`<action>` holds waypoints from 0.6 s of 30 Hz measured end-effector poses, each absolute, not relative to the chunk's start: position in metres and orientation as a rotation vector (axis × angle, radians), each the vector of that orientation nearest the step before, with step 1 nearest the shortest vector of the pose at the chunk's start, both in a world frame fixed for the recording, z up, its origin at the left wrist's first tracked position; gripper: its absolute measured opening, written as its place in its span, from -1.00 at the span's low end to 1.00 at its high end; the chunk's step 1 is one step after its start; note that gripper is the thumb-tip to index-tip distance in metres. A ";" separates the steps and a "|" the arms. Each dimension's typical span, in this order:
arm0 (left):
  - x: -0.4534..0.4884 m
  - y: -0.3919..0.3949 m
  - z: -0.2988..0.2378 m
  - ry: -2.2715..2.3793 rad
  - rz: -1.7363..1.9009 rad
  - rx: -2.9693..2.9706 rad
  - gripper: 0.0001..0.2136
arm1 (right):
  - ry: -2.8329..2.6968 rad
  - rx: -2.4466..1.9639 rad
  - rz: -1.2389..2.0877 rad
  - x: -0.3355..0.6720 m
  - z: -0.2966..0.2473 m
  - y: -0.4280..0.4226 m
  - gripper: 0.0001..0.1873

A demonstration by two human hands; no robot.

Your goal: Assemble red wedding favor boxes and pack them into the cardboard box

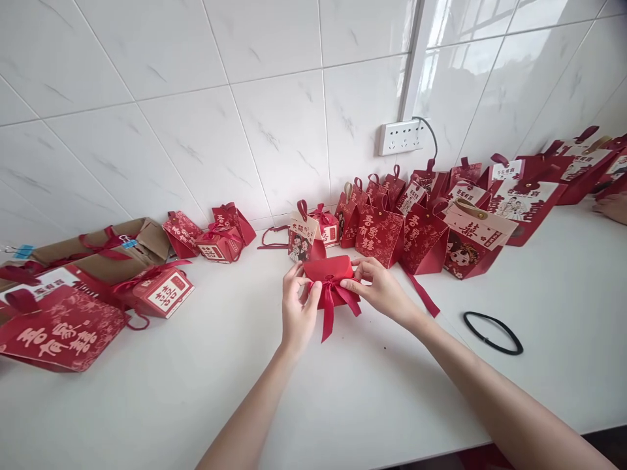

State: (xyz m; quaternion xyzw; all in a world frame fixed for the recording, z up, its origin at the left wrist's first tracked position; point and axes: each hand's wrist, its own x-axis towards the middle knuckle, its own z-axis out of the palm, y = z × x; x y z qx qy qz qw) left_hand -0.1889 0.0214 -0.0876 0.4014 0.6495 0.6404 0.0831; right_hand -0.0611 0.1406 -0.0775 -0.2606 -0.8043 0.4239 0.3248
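Between my hands is a small red gift box [327,266] with a dark red ribbon [329,314] across its front, its tails hanging down toward me. My left hand [300,310] grips the box's left side, thumb against the front and fingers around the edge. On the other side, my right hand [379,287] has its thumb on the ribbon and its fingers at the box's right edge. The back of the box and its underside are hidden. Just behind it stands a white-and-red gift box [302,236] with a printed couple and a ribbon loop.
Several red gift boxes [379,232] stand at the back right, below a wall socket [401,138]. A black hair tie [494,333] lies on the white table [392,405]. At left are a cardboard box [151,238] and a red box [61,333]. Another person's hand [612,207] shows at far right.
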 end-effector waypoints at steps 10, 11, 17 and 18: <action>-0.188 0.025 -0.093 1.889 1.995 1.117 -0.76 | -2.291 -0.773 1.160 -0.056 -0.068 0.144 -0.47; -0.188 0.025 -0.093 1.887 1.993 1.108 -0.76 | -2.244 -0.754 1.174 -0.056 -0.067 0.144 -0.51; -0.187 0.024 -0.089 1.943 1.971 1.086 -0.78 | -1.977 -0.752 1.261 -0.054 -0.062 0.141 -0.64; -0.187 0.025 -0.089 1.951 1.973 1.083 -0.77 | -1.952 -0.746 1.297 -0.054 -0.061 0.140 -0.63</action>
